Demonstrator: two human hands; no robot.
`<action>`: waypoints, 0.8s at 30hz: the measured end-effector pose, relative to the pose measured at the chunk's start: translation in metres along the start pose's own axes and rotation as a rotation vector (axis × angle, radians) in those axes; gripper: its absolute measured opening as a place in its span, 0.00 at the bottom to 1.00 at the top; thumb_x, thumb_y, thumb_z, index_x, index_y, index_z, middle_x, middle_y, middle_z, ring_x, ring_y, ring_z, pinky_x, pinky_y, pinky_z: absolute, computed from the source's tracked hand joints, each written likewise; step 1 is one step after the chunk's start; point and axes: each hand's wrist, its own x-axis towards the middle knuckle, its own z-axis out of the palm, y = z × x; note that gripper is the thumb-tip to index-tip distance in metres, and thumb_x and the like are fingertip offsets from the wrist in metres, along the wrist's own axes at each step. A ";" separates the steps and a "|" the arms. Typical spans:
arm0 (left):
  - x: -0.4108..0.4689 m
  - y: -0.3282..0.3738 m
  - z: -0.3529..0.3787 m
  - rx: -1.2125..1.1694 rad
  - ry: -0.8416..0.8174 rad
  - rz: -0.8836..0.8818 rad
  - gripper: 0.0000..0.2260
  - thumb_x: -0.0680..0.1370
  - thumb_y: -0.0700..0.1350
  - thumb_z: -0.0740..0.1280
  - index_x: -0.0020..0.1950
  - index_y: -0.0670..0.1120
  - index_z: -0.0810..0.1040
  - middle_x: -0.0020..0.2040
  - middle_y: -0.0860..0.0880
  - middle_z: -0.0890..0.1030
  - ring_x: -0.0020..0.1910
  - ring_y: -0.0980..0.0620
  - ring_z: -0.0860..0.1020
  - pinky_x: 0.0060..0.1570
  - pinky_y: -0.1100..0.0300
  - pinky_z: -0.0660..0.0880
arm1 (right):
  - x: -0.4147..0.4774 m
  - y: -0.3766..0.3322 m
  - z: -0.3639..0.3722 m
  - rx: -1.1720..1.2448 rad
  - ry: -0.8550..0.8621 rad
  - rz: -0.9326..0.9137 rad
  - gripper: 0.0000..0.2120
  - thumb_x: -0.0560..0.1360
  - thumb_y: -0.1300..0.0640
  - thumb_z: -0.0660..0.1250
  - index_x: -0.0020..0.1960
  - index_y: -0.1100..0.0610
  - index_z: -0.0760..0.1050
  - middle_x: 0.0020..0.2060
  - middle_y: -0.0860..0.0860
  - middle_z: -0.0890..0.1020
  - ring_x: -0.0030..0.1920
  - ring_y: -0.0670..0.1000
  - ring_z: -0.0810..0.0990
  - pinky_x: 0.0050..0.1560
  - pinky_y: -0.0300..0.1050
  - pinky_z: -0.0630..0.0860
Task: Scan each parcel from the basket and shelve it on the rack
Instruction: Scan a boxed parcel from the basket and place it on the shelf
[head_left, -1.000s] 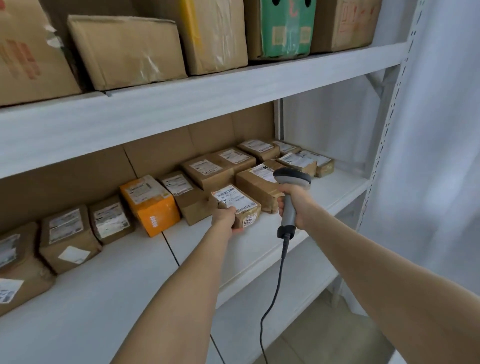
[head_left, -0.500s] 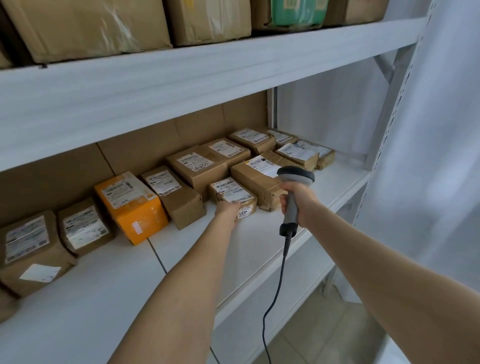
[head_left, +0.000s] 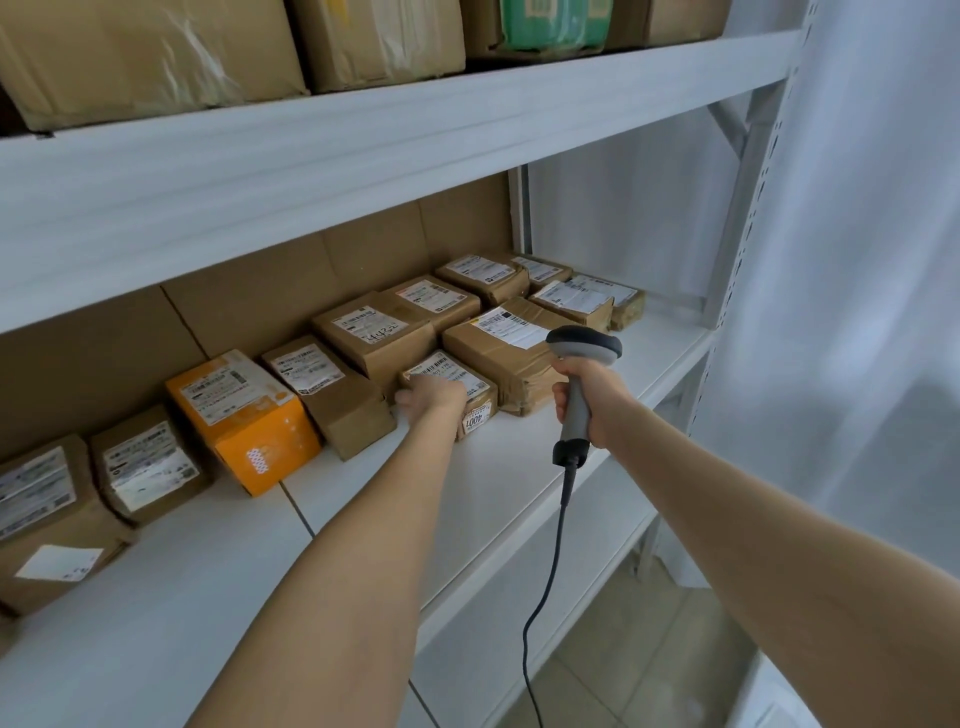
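A small brown parcel (head_left: 482, 399) with a white label lies on the middle shelf (head_left: 509, 483) of the white rack, tucked in front of a row of other labelled parcels. My left hand (head_left: 431, 397) rests on top of it, fingers pointing toward the back. Just to the right, my right hand (head_left: 589, 402) grips the handle of a grey barcode scanner (head_left: 584, 347), head up, above the shelf's front part. Its black cable (head_left: 550, 571) hangs down. The basket is out of view.
An orange box (head_left: 244, 421) and several brown parcels (head_left: 374, 338) line the back of the middle shelf. Bigger boxes (head_left: 156, 52) fill the upper shelf. A larger brown parcel (head_left: 498, 358) sits right beside the small one. A lower shelf (head_left: 519, 649) and tiled floor show below.
My left hand has pushed the small parcel farther back on the shelf, up against the row, and moved from its near end onto its top. The scanner hand has stayed about where it was.
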 end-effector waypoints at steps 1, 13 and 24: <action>-0.007 0.005 -0.004 0.055 0.033 0.047 0.24 0.77 0.45 0.65 0.71 0.43 0.64 0.70 0.40 0.63 0.67 0.42 0.67 0.60 0.54 0.70 | -0.003 0.000 -0.003 0.001 0.000 -0.008 0.04 0.77 0.61 0.65 0.50 0.60 0.70 0.27 0.53 0.73 0.25 0.48 0.71 0.28 0.38 0.71; -0.113 0.068 0.063 0.237 -0.151 0.420 0.28 0.76 0.56 0.65 0.72 0.46 0.65 0.69 0.42 0.65 0.66 0.41 0.69 0.61 0.49 0.73 | -0.064 -0.010 -0.113 0.161 0.114 -0.061 0.05 0.76 0.60 0.68 0.50 0.59 0.73 0.28 0.54 0.77 0.25 0.48 0.74 0.28 0.39 0.73; -0.304 0.086 0.199 0.393 -0.467 0.639 0.25 0.76 0.47 0.65 0.72 0.44 0.66 0.70 0.40 0.63 0.65 0.40 0.70 0.60 0.55 0.71 | -0.163 0.008 -0.317 0.289 0.386 0.029 0.19 0.75 0.45 0.70 0.61 0.54 0.72 0.40 0.51 0.78 0.38 0.49 0.76 0.51 0.52 0.75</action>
